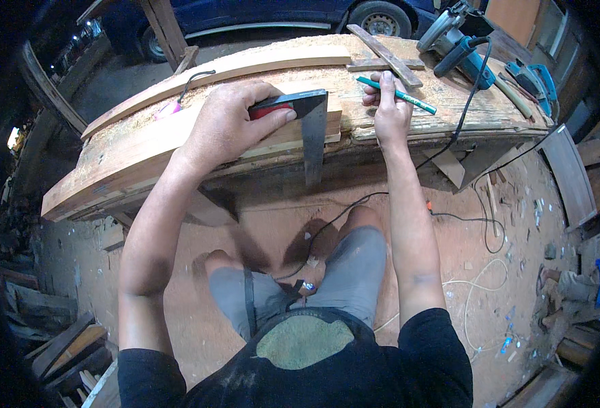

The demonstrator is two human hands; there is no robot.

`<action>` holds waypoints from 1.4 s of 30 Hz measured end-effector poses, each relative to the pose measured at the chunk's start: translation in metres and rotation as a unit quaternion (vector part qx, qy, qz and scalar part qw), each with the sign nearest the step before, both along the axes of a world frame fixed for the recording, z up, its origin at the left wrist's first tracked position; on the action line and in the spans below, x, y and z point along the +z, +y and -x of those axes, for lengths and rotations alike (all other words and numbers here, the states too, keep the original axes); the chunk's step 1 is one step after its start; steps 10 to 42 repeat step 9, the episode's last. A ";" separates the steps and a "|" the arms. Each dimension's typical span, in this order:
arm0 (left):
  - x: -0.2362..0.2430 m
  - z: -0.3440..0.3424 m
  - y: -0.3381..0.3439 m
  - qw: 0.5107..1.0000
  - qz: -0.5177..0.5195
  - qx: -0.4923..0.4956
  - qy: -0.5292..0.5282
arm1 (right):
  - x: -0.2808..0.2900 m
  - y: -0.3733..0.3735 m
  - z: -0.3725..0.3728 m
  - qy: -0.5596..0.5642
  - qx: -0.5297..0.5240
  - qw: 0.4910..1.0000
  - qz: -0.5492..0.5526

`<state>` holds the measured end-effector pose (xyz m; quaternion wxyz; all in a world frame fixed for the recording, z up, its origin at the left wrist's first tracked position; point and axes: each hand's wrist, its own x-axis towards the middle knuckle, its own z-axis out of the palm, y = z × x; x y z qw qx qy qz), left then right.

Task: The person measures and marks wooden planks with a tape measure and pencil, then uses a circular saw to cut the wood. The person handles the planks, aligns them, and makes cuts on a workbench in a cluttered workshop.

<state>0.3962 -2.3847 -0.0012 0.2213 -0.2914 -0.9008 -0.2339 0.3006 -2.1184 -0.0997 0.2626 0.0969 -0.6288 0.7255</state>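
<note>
My left hand [228, 122] is closed around the dark and red stock of a try square [314, 136]. The square's metal blade hangs down past the front edge of a thick wooden plank [127, 160], close to the plank's right end. To the right, my right hand [390, 109] pinches a green pencil [409, 98] between thumb and fingers, held above the worn workbench [463, 109]. The pencil is apart from the plank.
A blue circular saw [466, 58] and a blue power tool [534, 81] stand on the bench's right. Behind lie a long board [245, 66] and crossed wood strips [385, 54]. A black cord [466, 112] hangs down the bench front. Scrap wood [76, 340] is piled at lower left.
</note>
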 end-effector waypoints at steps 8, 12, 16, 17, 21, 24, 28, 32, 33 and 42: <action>-0.009 0.002 -0.002 0.998 -0.018 -0.010 0.056 | -0.001 -0.003 -0.002 0.016 -0.013 1.000 -0.018; -0.010 0.003 -0.003 0.998 -0.020 -0.006 0.053 | 0.003 -0.004 -0.006 0.007 -0.015 1.000 -0.020; -0.010 0.003 -0.003 0.998 -0.020 -0.006 0.053 | 0.003 -0.004 -0.006 0.007 -0.015 1.000 -0.020; -0.010 0.003 -0.003 0.998 -0.020 -0.006 0.053 | 0.003 -0.004 -0.006 0.007 -0.015 1.000 -0.020; -0.010 0.003 -0.003 0.998 -0.020 -0.006 0.053 | 0.003 -0.004 -0.006 0.007 -0.015 1.000 -0.020; -0.010 0.003 -0.003 0.998 -0.020 -0.006 0.053 | 0.003 -0.004 -0.006 0.007 -0.015 1.000 -0.020; -0.010 0.003 -0.003 0.998 -0.020 -0.006 0.053 | 0.003 -0.004 -0.006 0.007 -0.015 1.000 -0.020; -0.010 0.003 -0.003 0.998 -0.020 -0.006 0.053 | 0.003 -0.004 -0.006 0.007 -0.015 1.000 -0.020; -0.010 0.003 -0.003 0.998 -0.020 -0.006 0.053 | 0.003 -0.004 -0.006 0.007 -0.015 1.000 -0.020; -0.010 0.003 -0.003 0.998 -0.020 -0.006 0.053 | 0.003 -0.004 -0.006 0.007 -0.015 1.000 -0.020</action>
